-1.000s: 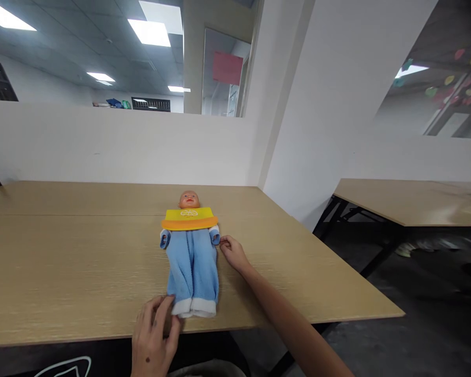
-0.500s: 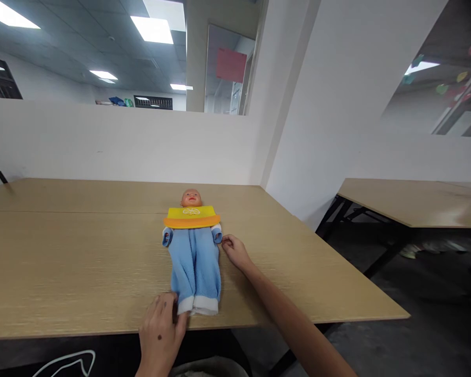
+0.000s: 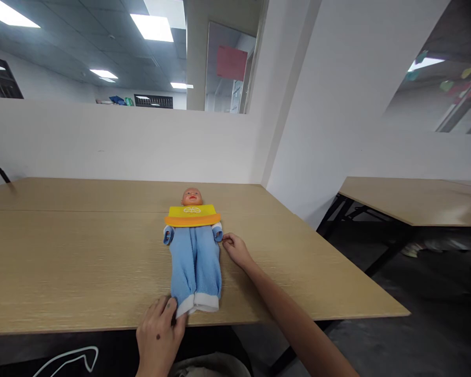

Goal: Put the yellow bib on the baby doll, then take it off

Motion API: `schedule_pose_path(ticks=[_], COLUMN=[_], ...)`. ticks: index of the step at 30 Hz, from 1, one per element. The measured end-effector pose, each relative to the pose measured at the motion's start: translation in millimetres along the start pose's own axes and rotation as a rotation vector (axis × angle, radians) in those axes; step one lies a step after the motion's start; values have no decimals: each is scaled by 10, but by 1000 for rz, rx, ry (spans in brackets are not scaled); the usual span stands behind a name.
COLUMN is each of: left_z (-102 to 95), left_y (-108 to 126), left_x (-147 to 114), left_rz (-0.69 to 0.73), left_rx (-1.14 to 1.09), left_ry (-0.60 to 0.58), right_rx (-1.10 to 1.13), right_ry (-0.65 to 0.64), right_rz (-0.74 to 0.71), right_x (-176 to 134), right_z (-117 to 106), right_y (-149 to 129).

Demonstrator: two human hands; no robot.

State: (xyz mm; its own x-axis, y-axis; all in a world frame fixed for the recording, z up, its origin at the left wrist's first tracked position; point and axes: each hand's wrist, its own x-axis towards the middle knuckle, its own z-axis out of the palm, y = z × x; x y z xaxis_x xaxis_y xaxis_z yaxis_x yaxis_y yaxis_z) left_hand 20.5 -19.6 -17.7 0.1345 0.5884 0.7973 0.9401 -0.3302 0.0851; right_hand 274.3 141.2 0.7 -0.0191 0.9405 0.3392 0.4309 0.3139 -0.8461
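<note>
A baby doll (image 3: 192,197) lies on its back on the wooden table, head toward the wall. It wears blue trousers (image 3: 196,262) with white cuffs and a yellow bib (image 3: 192,213) with an orange lower edge across its chest. Blue sleeves show at both sides below the bib. My left hand (image 3: 159,332) is at the table's front edge, thumb and forefinger closed on the white cuff of the left trouser leg. Beside the right sleeve (image 3: 217,232) rests my right hand (image 3: 237,250), fingers curled in, their tips close against the sleeve end; what they hold, if anything, is hidden.
The table (image 3: 82,262) runs back to a white wall (image 3: 121,146) with a window above it. A second table (image 3: 424,201) on black legs stands to the right. A black cable (image 3: 2,174) hangs at the far left, and a white cord (image 3: 68,356) shows below the front edge.
The left trouser cuff has shifted slightly outward to the left with my left hand. My right hand stays beside the sleeve, and the view has tilted a little.
</note>
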Motion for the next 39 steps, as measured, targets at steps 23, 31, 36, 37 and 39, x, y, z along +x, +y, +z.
schedule_pose_path(ticks=[23, 31, 36, 37, 39], left_z=[765, 1386, 1657, 1714, 1828], left_y=[-1331, -1375, -1386, -1390, -1393], left_x=[1320, 1941, 2218, 2261, 2332], left_rz=[-1097, -1333, -1391, -1389, -1360], left_rx=[-1240, -1479, -1611, -1630, -1647], left_ry=[-216, -267, -454, -489, -545], right_rx=[152, 295, 448, 470, 503], right_ry=[233, 276, 199, 183, 152], right_rz=[158, 239, 346, 371, 417], right_x=[604, 1148, 1532, 1605, 1730], right_z=[98, 242, 376, 395, 418], right_y=[374, 378, 380, 384, 402])
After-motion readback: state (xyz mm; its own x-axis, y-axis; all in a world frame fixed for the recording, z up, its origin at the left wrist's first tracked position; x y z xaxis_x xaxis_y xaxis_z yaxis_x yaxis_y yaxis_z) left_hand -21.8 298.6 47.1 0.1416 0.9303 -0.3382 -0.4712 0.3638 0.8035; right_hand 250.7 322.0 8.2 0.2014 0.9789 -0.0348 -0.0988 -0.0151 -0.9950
